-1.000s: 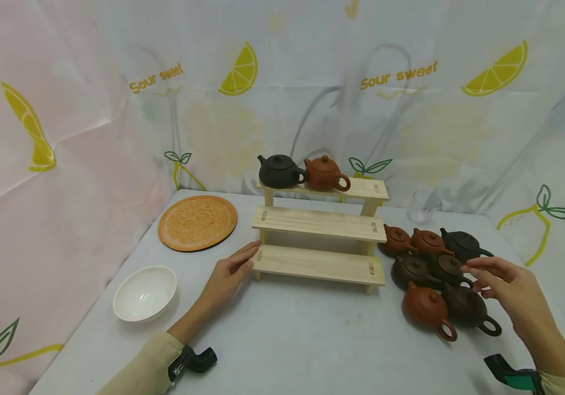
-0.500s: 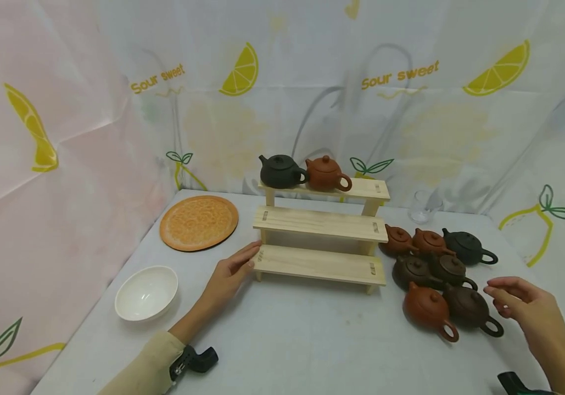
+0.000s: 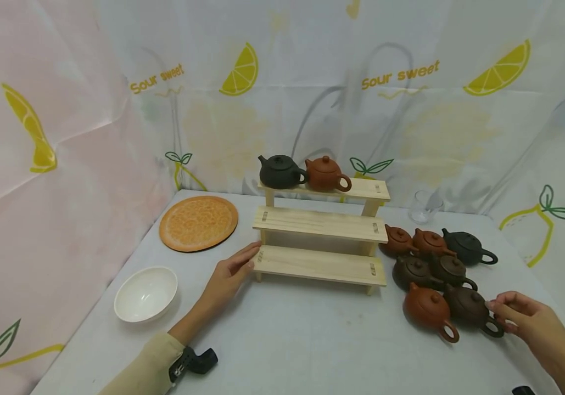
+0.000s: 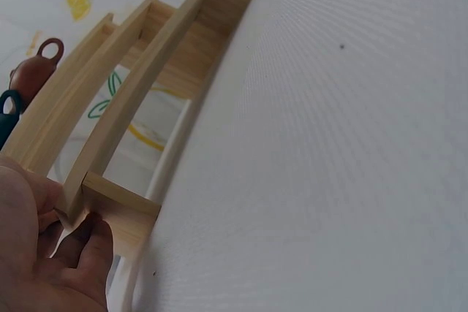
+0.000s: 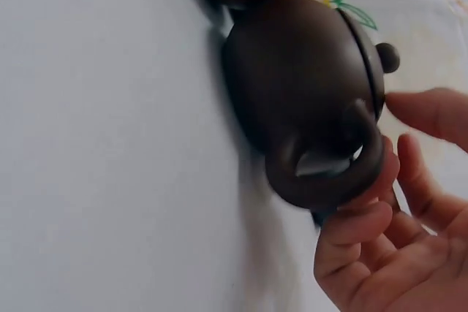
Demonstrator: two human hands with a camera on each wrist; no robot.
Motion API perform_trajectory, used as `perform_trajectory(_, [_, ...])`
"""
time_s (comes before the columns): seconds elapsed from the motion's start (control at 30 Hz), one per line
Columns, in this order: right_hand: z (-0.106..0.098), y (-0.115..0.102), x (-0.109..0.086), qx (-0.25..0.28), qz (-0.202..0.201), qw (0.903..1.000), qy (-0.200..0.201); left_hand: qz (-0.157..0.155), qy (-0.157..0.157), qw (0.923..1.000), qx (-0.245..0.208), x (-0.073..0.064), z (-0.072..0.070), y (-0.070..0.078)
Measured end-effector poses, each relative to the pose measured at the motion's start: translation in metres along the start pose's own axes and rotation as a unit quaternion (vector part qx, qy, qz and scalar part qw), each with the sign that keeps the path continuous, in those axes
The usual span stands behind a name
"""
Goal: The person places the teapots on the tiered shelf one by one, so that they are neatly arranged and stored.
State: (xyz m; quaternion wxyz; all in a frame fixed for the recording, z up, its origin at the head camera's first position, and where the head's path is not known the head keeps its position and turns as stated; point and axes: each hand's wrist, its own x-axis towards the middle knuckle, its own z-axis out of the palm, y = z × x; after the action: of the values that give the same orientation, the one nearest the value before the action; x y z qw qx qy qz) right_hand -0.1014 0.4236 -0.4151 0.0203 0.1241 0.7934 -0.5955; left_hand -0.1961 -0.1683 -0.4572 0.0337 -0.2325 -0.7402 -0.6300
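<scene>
My left hand holds the left end of the lowest board of a three-step wooden display stand. In the left wrist view its thumb lies over the board's corner and its fingers curl beneath. To the right, my right hand is at the handle of a dark brown teapot. The right wrist view shows fingers curled at the handle loop and the thumb close to the lid's edge. This teapot stands on the table beside an orange-brown teapot.
Behind them are several more teapots, brown, reddish and black. A black teapot and a reddish teapot occupy the top board. A clear glass stands at the back; a round orange mat and white bowl lie left.
My right hand has left the black teapot at the back right, moved toward me, and come to the dark brown teapot's handle. My left hand has stayed at the stand.
</scene>
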Motion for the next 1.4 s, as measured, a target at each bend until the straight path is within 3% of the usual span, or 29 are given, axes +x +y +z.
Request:
perform_trajectory(0.13, [-0.005,0.000,-0.001,-0.074,0.020,0.9968,-0.022,0.006,0.000,1.0000,-0.001,0.002,0.000,0.001])
perform_trajectory(0.27, [-0.013,0.001,0.000,-0.154,0.032,0.9868,-0.038,0.012,-0.003,0.9999,-0.003,0.004,0.001,0.000])
perform_trajectory(0.37, [-0.017,0.003,0.000,-0.185,0.049,0.9803,-0.050,0.008,-0.007,0.9999,-0.006,0.005,0.002,-0.001])
perform_trajectory(0.6, [-0.019,0.006,-0.004,-0.172,0.046,0.9813,-0.074,0.005,-0.006,0.9999,-0.010,0.006,0.003,-0.002])
perform_trajectory(0.83, [-0.027,0.005,0.002,-0.094,0.036,0.9777,-0.184,0.001,0.002,1.0000,-0.002,0.003,0.002,0.000])
perform_trajectory(0.97, [-0.022,0.002,0.001,-0.114,0.033,0.9770,-0.177,-0.011,0.005,0.9999,-0.002,0.000,0.000,0.000])
perform_trajectory(1.27, [-0.014,0.007,-0.007,-0.180,-0.039,0.9785,-0.094,-0.018,0.006,0.9998,-0.012,0.000,0.001,-0.001])
perform_trajectory(1.4, [-0.016,0.010,-0.008,-0.171,-0.087,0.9758,-0.106,-0.018,0.007,0.9998,-0.011,0.000,0.000,-0.001])
